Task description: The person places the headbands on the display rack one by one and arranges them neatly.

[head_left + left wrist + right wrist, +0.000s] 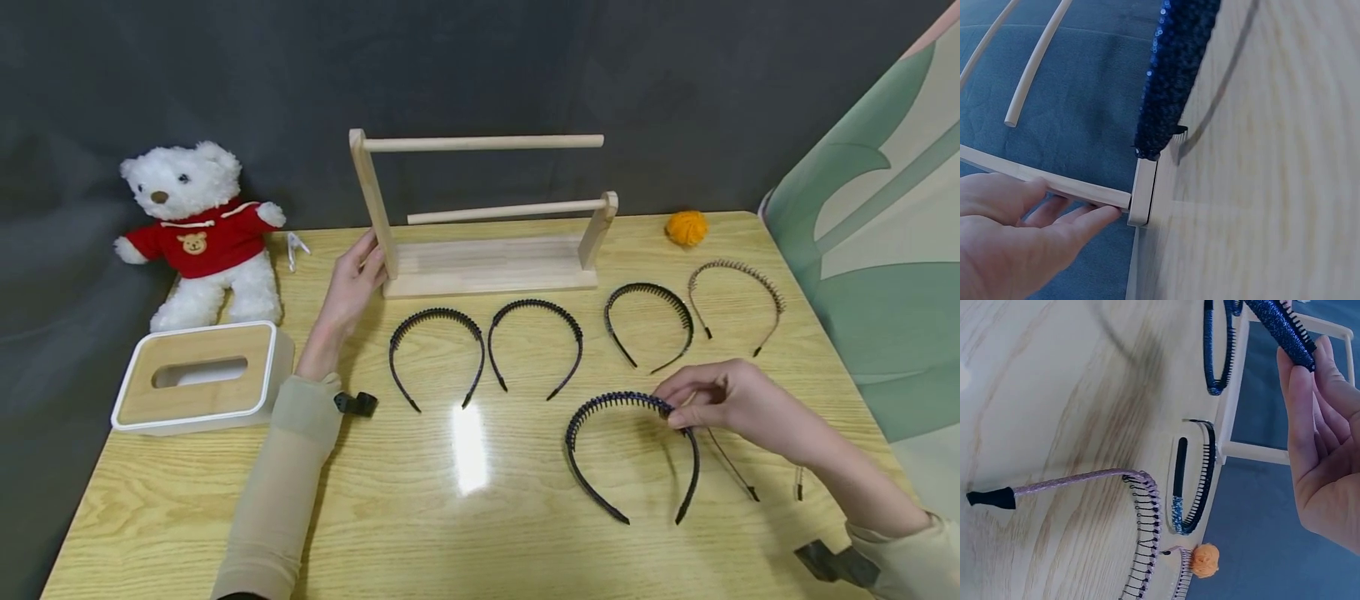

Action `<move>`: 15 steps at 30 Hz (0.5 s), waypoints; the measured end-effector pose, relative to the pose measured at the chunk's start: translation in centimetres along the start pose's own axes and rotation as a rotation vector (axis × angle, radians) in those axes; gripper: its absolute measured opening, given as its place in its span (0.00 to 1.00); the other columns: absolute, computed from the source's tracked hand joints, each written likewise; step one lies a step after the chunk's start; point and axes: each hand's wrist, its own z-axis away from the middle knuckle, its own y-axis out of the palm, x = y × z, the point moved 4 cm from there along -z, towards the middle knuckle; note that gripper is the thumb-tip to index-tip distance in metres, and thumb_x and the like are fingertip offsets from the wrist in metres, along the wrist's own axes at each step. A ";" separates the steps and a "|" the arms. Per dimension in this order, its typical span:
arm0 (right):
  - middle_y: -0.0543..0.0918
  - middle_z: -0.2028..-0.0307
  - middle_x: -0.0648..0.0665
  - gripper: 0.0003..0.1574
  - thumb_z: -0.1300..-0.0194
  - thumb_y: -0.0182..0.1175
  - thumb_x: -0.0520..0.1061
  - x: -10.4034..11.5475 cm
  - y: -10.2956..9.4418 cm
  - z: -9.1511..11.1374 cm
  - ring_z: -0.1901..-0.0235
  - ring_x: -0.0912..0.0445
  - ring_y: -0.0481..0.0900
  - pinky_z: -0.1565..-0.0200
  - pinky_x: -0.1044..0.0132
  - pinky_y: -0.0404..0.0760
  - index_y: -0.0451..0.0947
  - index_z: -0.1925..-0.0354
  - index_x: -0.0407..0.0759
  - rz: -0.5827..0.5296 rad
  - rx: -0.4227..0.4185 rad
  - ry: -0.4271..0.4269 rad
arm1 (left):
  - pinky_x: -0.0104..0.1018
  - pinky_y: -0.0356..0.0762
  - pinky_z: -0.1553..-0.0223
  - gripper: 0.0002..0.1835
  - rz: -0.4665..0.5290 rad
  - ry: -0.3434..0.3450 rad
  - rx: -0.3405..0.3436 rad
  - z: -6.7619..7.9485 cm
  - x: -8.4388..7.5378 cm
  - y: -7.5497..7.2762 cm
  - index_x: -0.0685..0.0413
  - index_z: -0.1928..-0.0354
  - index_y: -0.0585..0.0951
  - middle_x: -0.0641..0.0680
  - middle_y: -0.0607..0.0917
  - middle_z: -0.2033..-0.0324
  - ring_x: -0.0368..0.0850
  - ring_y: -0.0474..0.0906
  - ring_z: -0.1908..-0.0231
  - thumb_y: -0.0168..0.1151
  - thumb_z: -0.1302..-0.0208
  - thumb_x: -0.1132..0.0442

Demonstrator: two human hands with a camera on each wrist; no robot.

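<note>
My left hand grips the left upright of a wooden two-bar rack at the table's back. In the left wrist view, thumb and fingers lie on either side of that upright. A dark blue glittery toothed headband is pinched near its top by my right hand, above the table's front right. Two dark headbands lie before the rack, with a third dark one to their right. A pinkish headband is at far right; another is partly hidden below my right arm.
A white bear in a red hoodie sits at the back left, behind a tissue box. Near it is a small white item. An orange fuzzy ball rests at the back right. Dark cloth hangs behind the table.
</note>
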 end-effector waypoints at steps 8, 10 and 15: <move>0.89 0.66 0.49 0.15 0.34 0.73 0.30 0.3 -0.7 0.3 0.70 0.58 0.87 0.67 0.66 0.91 0.86 0.50 0.36 -0.081 -0.096 0.024 | 0.47 0.65 0.22 0.29 0.002 -0.008 -0.001 0.1 0.0 0.0 0.58 0.16 0.58 0.61 0.58 0.17 0.62 0.61 0.22 0.43 0.13 0.69; 0.90 0.66 0.48 0.15 0.33 0.72 0.30 0.4 -0.7 0.3 0.70 0.58 0.88 0.68 0.67 0.91 0.87 0.49 0.38 -0.102 -0.124 0.019 | 0.47 0.65 0.22 0.29 0.006 -0.010 0.000 0.0 -0.1 0.0 0.58 0.15 0.57 0.62 0.58 0.17 0.62 0.61 0.22 0.43 0.13 0.69; 0.90 0.67 0.48 0.20 0.33 0.70 0.27 0.9 -1.0 0.0 0.69 0.59 0.89 0.67 0.70 0.89 0.88 0.48 0.44 -0.179 -0.192 -0.005 | 0.47 0.65 0.22 0.29 -0.003 -0.014 0.000 0.0 -0.1 0.1 0.57 0.15 0.57 0.62 0.58 0.17 0.64 0.61 0.22 0.43 0.13 0.69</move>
